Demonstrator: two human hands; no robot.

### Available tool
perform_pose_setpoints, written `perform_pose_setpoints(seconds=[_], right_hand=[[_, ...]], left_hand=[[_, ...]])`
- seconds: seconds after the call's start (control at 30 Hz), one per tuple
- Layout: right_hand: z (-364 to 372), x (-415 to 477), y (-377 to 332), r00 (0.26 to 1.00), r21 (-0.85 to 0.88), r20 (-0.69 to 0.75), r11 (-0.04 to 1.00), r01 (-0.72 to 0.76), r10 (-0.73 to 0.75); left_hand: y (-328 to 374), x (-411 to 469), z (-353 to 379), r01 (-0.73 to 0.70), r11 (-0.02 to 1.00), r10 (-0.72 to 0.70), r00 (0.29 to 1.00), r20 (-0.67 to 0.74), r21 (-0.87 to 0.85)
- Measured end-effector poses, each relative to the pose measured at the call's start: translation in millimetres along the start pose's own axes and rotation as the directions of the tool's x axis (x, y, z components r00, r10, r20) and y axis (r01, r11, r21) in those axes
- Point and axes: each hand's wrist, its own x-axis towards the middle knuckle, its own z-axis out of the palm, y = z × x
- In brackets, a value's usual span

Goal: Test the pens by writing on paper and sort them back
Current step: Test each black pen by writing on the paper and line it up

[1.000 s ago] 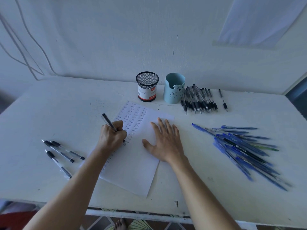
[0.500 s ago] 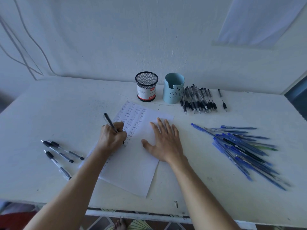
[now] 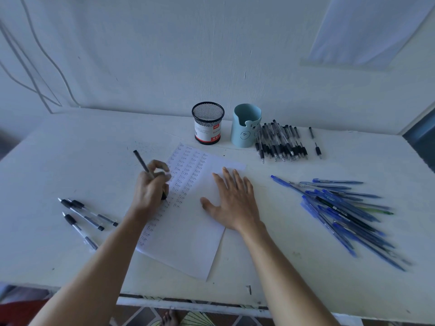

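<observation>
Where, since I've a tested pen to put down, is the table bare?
Bare: the far-left table behind the three black pens, and the near strip between the paper and the blue pen pile. Crowded: the back right, where the black pen heap lies beside the blue cup.

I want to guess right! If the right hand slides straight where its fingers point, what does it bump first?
Probably the black mesh cup, maybe the blue cup beside it too. The right hand lies flat on the paper, fingers aimed about between them.
</observation>
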Motion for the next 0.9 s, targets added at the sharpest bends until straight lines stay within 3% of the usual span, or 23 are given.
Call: perform_pose_setpoints(seconds=[0.07,0.13,0.43,0.5,0.6,0.67,0.77,0.9], right_hand=[[0,0,0,1.000,-0.002,0.003,1.000,0.003,-0.003],[0,0,0,1.000,-0.002,-0.002,1.000,0.006,-0.006],[1,0,1,1.000,0.005,0.011,1.000,0.005,-0.005],[1,0,3,1.000,0.024,0.016,1.000,0.012,-0.013],[-1,-1,3,1.000,0.085,-0.012,0.996,0.012,-0.011],[-1,-2,2,0.998,0.108,-0.070,0.994,0.012,-0.005],[1,-2,2,0.990,0.131,-0.140,0.991,-0.001,0.020],[2,0,5,0.991,0.195,-0.121,0.981,-0.026,0.050]], left_hand=[[2,1,1,0.031,0.989,-0.038,0.998,-0.046,-0.148],[3,1,1,0.037,0.987,-0.042,0.999,-0.028,-0.154],[2,2,1,-0.007,0.995,0.005,1.000,0.022,0.103],[5,2,3,-0.013,0.967,-0.002,0.998,0.058,0.253],[8,7,15,-0.049,0.809,-0.033,0.991,0.127,0.585],[10,9,27,-0.078,0.689,-0.054,0.986,0.159,0.721],[10,10,40,-0.124,0.582,-0.074,0.976,0.205,0.803],[10,12,57,-0.159,0.456,-0.096,0.969,0.226,0.876]])
